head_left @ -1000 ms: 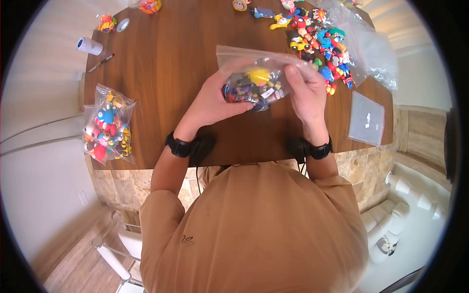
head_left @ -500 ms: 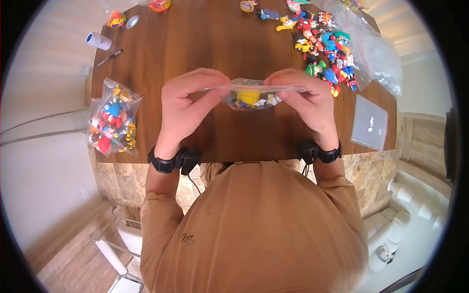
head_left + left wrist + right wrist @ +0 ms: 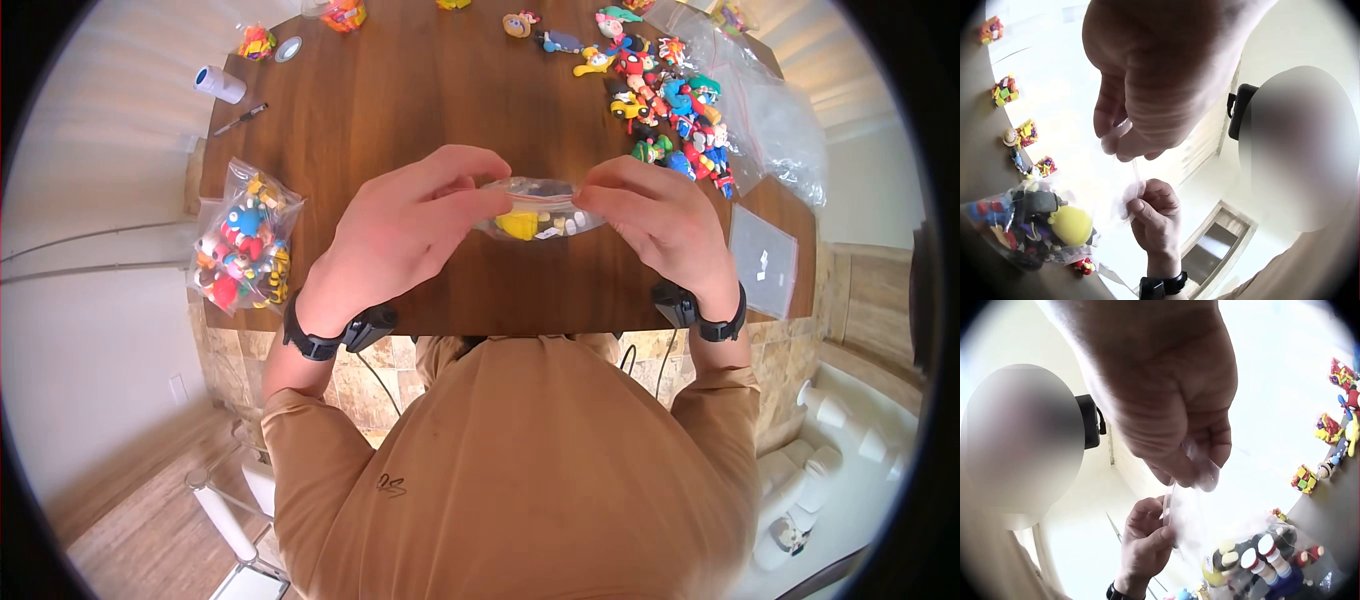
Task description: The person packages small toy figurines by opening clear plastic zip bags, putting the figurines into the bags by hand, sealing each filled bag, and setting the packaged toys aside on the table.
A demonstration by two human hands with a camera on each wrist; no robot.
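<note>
A clear zip bag (image 3: 551, 226) of small toy figures hangs between the two hands, above the table's near middle. My left hand (image 3: 395, 225) pinches its upper edge at the left end with thumb and fingers. At the opposite end my right hand (image 3: 665, 220) pinches the same edge. The left wrist view shows a rounded yellow piece (image 3: 1071, 226) and dark figures low in the bag. From the right wrist, white-and-red toy feet (image 3: 1260, 565) show through the plastic.
A second filled bag of figures (image 3: 240, 240) lies at the table's left edge. Loose figures (image 3: 660, 95) are heaped at the far right, beside empty plastic bags (image 3: 770, 130). A flat grey bag (image 3: 763, 260) lies at the right edge. A pen (image 3: 241, 119) and a white cylinder (image 3: 219, 84) are far left.
The bag went from tilted, with its side showing, to hanging upright by its top edge. Both hands shifted to its top ends, then rose closer to the head camera.
</note>
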